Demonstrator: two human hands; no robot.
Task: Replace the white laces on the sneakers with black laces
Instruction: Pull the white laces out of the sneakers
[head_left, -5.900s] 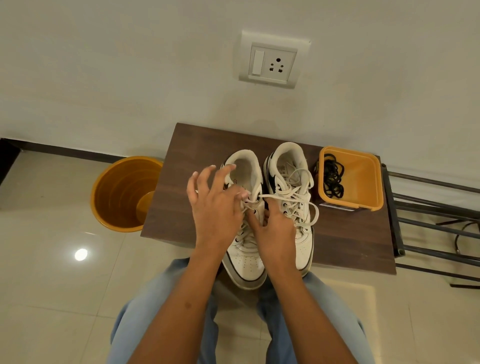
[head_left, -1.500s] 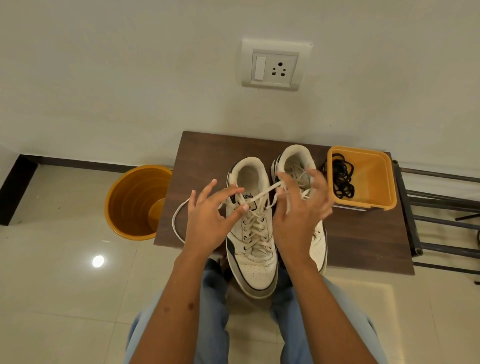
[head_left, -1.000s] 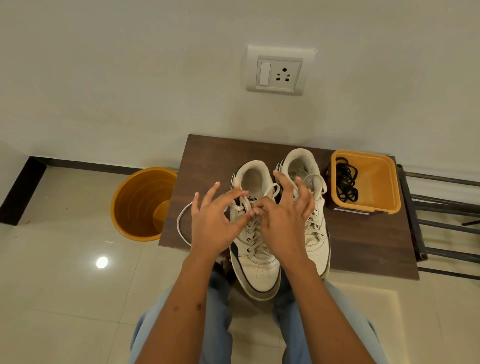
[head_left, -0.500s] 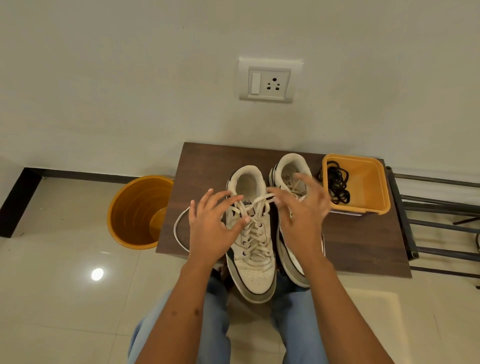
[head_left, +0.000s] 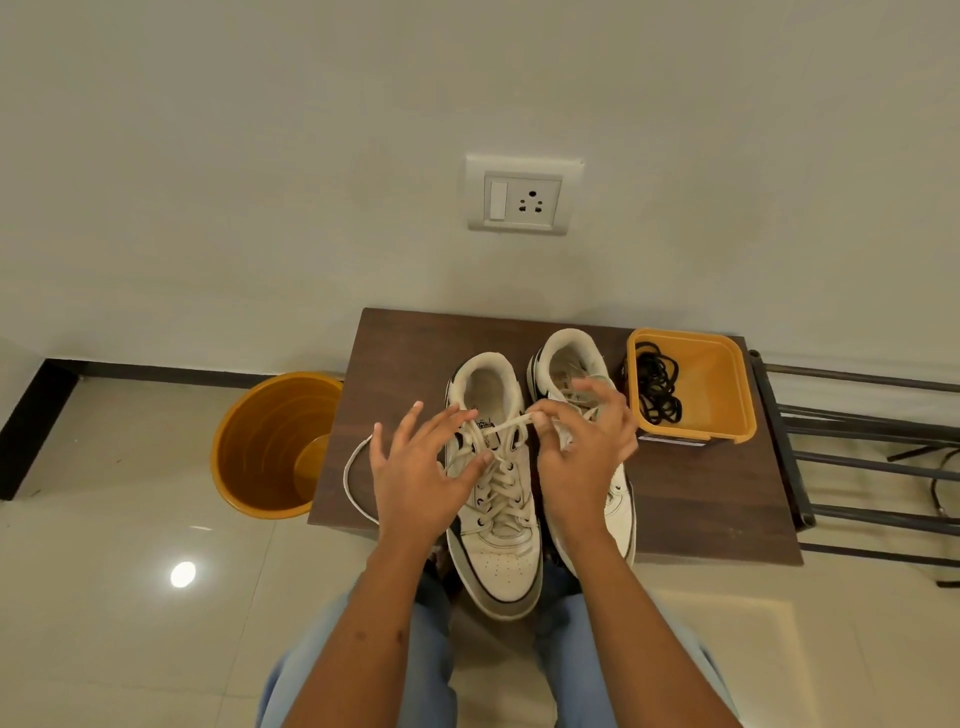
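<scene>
Pinching the white lace (head_left: 506, 425) between thumb and fingertips, your right hand (head_left: 582, 457) drew a strand taut across the top eyelets of the left sneaker (head_left: 493, 493). Your left hand (head_left: 415, 473) was spread, fingers fanned, its thumb and forefinger touching the lace rows on the side nearest it. A loose loop of the same lace hung off the tabletop (head_left: 701, 499) edge just outside your left hand. The right sneaker (head_left: 571, 374) sat mostly beneath your right hand, apparently laced in white too. The black laces (head_left: 655, 383) lay coiled in an orange tub (head_left: 727, 384) just beyond your right hand, untouched.

Risks, as I judged them: with the shoe only lightly steadied, a harder pull could have dragged it toward your right hand and knocked its neighbour. The lace tip might have snagged in an eyelet if pulled at an angle. The dangling loop could have caught on the tabletop corner or slid toward the orange bucket (head_left: 270, 447) beyond your left hand.
</scene>
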